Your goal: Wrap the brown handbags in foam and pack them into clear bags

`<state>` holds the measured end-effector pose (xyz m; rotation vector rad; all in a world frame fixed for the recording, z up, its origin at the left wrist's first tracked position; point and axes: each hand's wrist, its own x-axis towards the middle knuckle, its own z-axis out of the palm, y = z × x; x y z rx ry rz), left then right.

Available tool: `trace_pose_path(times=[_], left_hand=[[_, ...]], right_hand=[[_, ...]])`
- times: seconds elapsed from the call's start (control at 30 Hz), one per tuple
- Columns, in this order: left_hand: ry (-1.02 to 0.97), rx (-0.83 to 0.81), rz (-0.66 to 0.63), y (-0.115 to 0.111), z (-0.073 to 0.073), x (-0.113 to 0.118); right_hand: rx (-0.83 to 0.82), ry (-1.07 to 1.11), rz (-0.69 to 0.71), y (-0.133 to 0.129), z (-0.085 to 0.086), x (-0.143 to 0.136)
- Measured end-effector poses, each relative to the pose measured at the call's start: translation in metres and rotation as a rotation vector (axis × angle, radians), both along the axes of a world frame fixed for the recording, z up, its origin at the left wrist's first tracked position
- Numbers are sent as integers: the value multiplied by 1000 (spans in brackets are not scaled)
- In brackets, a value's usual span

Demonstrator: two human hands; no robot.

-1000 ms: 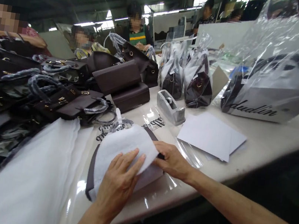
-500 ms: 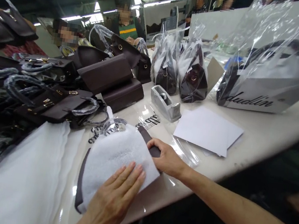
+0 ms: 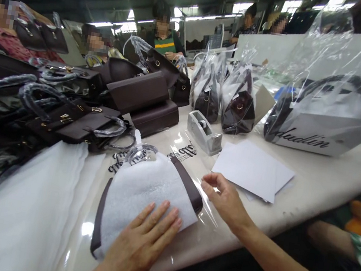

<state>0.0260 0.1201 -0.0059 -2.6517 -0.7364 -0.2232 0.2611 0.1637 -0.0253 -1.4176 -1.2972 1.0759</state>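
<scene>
- head cam view: the dark brown handbag point(image 3: 190, 184) is front and center on the table point(image 3: 256, 219), with a white foam sheet point(image 3: 139, 183) across its upper face and brown showing down both sides
- left hand point(image 3: 142, 241) is palm down on the foam's near part, fingers out straight and close together, pressing rather than gripping
- right hand point(image 3: 227, 203) is off the bag, just beside its right edge, fingers loosely curled, and looks like it's got hold of nothing
- the bag's wrapped handles point(image 3: 142, 150) point away from the person, and clear plastic with black lettering point(image 3: 183, 151) shows just past them
- beyond that there's a gray tape dispenser point(image 3: 205, 134), with white papers point(image 3: 252, 169) near the right hand
- pile of white sheets point(image 3: 37, 204) on the left, heap of brown bags point(image 3: 76, 124) behind it
- across the table, somebody in a green top with a yellow stripe point(image 3: 164, 44)
</scene>
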Motion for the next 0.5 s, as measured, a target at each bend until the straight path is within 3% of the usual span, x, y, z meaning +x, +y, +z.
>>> trace_pose_path(times=[0.07,0.17,0.33,0.5], left_hand=[[-8,-2,-1,0,-1,0],[7,-13,0,0,1,0],[-32,-21,-11,-1,3,0],[-39,-4,7,-3,0,-1]], right_hand=[[-61,-140,78,-19,-1,0],[-256,-25,224,-43,-7,-11],[-373,286,134,-55,-9,-31],[-310,199,93,-54,-18,-34]])
